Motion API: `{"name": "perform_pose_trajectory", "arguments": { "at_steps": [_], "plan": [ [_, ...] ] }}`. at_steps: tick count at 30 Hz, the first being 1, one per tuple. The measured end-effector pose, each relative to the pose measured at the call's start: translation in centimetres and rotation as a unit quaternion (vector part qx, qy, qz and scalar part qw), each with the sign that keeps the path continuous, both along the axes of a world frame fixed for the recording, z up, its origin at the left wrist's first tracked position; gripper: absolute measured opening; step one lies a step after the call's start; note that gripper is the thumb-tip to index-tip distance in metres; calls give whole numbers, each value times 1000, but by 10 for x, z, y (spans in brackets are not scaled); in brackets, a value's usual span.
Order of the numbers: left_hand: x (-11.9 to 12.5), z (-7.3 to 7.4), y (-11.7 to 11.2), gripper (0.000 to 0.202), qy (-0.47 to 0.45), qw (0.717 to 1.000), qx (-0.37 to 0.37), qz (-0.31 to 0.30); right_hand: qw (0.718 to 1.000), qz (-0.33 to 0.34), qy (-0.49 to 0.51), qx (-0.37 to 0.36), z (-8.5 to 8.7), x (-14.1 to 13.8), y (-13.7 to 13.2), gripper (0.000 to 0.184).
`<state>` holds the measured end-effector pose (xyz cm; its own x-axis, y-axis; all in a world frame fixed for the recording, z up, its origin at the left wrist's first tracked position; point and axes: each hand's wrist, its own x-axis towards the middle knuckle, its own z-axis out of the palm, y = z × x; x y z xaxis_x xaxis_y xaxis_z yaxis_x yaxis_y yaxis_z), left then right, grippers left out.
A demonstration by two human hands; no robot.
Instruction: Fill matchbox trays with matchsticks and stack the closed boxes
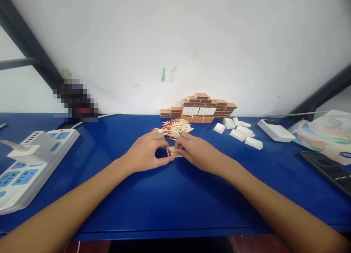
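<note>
A small white matchbox tray (170, 153) with red-tipped matches in it lies between my hands on the blue table. My left hand (149, 150) grips the tray's left end between thumb and fingers. Over the tray's right part, my right hand (196, 150) has its fingertips pinched together at the matches; whether a match is between them is hidden. Just beyond my fingers spreads a loose pile of matches (177, 127). Behind the pile, matchboxes (203, 110) with brown sides are stacked against the wall.
Several white trays (238, 133) lie scattered right of the pile. Farther right are a white device (276, 130), a soft tissue pack (323, 132) and a dark phone (329, 170). A white power strip (41, 172) with a plugged-in adapter takes up the left side of the blue table (170, 205).
</note>
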<state>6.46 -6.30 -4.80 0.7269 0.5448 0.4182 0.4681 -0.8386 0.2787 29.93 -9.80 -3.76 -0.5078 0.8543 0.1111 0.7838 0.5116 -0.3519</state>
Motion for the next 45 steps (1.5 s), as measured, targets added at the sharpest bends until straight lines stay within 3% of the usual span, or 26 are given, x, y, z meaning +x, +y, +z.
{"name": "perform_pose_trajectory", "arguments": {
  "at_steps": [8,14,23,27,30,35,45],
  "plan": [
    [-1,-1,0,30,17,1000,-7,-1,998,21,61,22,5,18,8,11],
    [0,-2,-1,30,9,1000,3,-5,996,47,70,12,0,11,7,10],
    [0,0,0,29,11,1000,-4,-5,992,28,127,-5,-10,7,10,12],
    [-1,0,0,28,12,1000,-7,-2,987,-23,153,45,-12,10,19,10],
    [-1,0,0,29,18,1000,-6,2,988,-69,124,59,-16,16,30,10],
    [-1,1,1,29,18,1000,-6,4,995,-59,83,13,-22,19,40,10],
    [-2,0,3,29,21,1000,-4,8,994,-54,96,25,-11,18,29,10]
  ]
}}
